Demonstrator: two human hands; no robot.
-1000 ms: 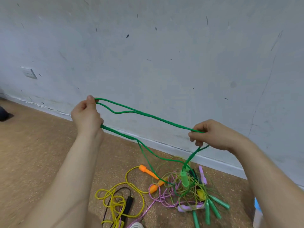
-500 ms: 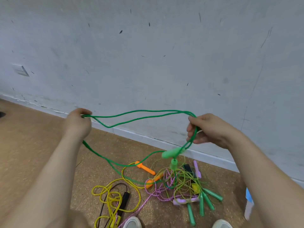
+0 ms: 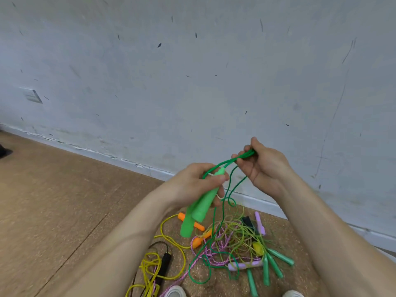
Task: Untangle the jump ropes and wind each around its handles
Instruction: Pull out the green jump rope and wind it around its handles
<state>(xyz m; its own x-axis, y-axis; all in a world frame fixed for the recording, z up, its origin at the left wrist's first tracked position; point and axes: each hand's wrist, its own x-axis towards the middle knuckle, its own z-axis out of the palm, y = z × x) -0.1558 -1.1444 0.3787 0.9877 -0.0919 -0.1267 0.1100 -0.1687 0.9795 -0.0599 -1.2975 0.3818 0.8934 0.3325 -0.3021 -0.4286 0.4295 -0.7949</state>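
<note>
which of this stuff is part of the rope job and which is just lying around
Part of the job: green handles in the left hand; green cord pinched by the right hand; tangled pile of ropes on the floor.
Just there: wall plate; dark object at the left edge.

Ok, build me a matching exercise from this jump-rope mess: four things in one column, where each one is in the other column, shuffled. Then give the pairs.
Things
1. bright green handles
2. green rope
3. black handle
4. orange handle

Places
A. on the floor, against the yellow rope
B. pinched in the right hand
C. on the floor, partly hidden behind the held handles
D. gripped in the left hand

Pairs: 1-D, 2-B, 3-A, 4-C
</note>
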